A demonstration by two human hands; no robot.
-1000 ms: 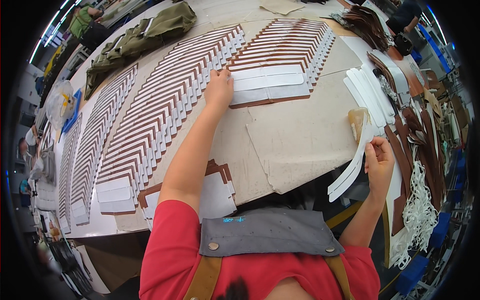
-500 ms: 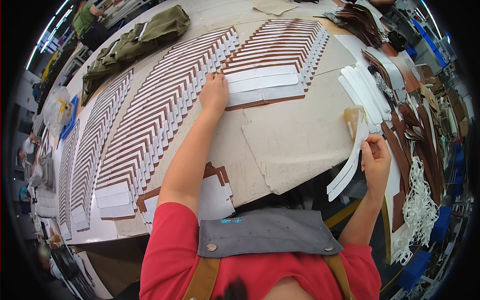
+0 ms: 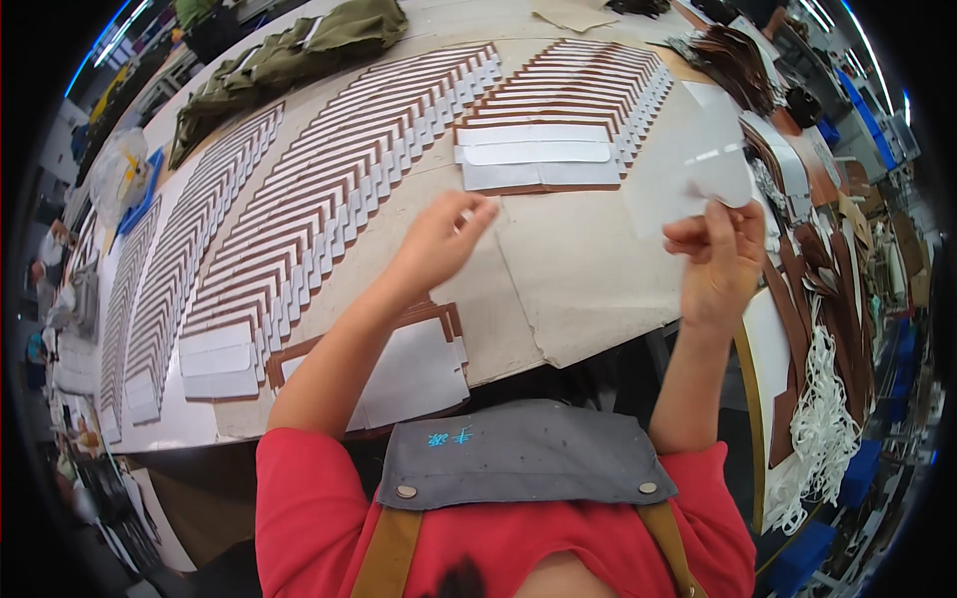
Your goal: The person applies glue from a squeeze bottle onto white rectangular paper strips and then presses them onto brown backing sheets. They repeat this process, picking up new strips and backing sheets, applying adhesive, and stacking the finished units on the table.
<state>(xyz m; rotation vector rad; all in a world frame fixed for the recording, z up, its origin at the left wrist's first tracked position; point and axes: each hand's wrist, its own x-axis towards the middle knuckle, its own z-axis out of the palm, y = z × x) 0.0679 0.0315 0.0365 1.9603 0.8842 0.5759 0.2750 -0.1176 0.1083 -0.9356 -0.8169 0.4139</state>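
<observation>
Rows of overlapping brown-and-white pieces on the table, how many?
4: the far-left row, second row, long middle row and right-hand row. Others could be hidden.

A crumpled olive fabric bundle (image 3: 289, 70) lies on the counter (image 3: 598, 279) at eleven o'clock; a blue tray (image 3: 155, 174) and clear plastic bag (image 3: 113, 181) sit at ten, tangled white cord (image 3: 822, 409) at four.

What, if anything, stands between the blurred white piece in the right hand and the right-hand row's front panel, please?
Nothing visible lies between the blurred white piece and the front panel; the left hand is near the panel's front-left corner, off that line.
</observation>
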